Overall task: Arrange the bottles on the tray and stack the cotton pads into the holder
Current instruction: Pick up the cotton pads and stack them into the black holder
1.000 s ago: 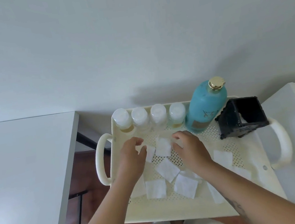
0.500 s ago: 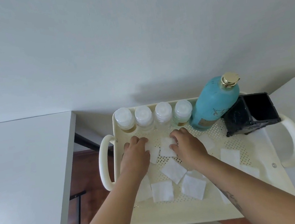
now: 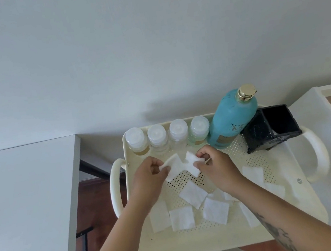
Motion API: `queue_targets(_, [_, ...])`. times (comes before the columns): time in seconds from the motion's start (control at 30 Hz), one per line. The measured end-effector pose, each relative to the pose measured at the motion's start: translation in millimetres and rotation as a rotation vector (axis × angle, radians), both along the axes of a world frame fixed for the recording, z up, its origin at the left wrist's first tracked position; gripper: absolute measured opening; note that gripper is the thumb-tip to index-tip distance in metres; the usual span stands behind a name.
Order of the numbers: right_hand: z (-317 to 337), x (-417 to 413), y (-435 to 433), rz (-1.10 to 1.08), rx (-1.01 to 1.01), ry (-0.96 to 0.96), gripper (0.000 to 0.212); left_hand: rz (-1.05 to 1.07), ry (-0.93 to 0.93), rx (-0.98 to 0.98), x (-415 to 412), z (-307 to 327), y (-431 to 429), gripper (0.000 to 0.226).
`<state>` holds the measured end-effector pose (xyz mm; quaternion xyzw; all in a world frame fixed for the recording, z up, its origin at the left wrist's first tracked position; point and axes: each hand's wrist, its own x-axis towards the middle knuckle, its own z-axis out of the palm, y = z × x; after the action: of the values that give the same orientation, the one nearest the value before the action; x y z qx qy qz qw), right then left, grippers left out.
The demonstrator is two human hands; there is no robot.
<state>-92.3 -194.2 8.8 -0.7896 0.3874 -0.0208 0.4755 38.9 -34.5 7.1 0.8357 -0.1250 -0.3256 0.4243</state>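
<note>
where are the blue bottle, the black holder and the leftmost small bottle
blue bottle [image 3: 232, 122], head view, middle of its body
black holder [image 3: 257, 133], head view, its outer side wall
leftmost small bottle [image 3: 136, 137], head view, top of its clear cap

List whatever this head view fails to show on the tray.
- Black holder: its inside is dark in the head view; pads in it cannot be told.
- Teal bottle: label print too small to read.
- Cotton pad by the right forearm: partly covered by that arm.
- Left hand, right hand: fingers hide whether the held pads are single or stacked.
</note>
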Motion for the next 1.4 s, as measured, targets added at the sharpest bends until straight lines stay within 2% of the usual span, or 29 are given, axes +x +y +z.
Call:
queue_targets(0.17, [22.8, -14.3, -0.2, -0.102, 0.057, -0.103, 0.006, 0.081, 0.208, -0.175, -5.4, 16.2, -1.8, 0.013])
queue_targets(0.3, [37.2, -26.2, -0.6, -0.098, 0.059, -0.129, 0.008, 0.054, 0.317, -0.336, -11.0, 26.9, -8.0, 0.027])
queue_targets(0.37, [46.4, -33.4, 0.0, -0.098, 0.061, -0.151, 0.013, 0.005, 0.337, -0.360, -11.9, 31.1, -10.8, 0.024])
queue_targets(0.5, [68.9, -54.0, -7.3, -0.122, 0.017, -0.210, 0.019, -0.087, 0.302, -0.375, -19.7, 40.2, -18.9, 0.011])
queue_targets(0.7, [97.0, -81.9, -48.6, -0.146, -0.184, -0.224, 0.015, -0.206, 0.266, -0.380, -45.0, 62.7, -48.8, 0.013])
queue_targets(0.87, [108.3, -97.1, -108.7, -0.109, -0.311, -0.189, 0.017, -0.172, 0.240, -0.359, -64.9, 73.1, -81.7, 0.010])
queue_targets(1.07, [103.3, -100.5, -171.0, 0.078, -0.252, -0.011, 0.015, -0.120, 0.221, -0.328, -91.5, 75.5, -110.3, 0.012])
queue_targets(1.17, [93.2, -94.9, -184.3, 0.141, -0.235, -0.004, 0.012, -0.082, 0.210, -0.322, -102.6, 75.3, -120.8, 0.010])
queue_targets(1.3, [82.2, -92.4, -191.4, 0.141, -0.359, -0.107, 0.006, -0.042, 0.195, -0.315, -115.4, 76.6, -130.6, 0.010])
queue_targets(1.4, [75.4, -94.3, -190.7, 0.238, -0.534, -0.104, 0.006, -0.012, 0.192, -0.313, -123.1, 77.5, -135.2, 0.012])
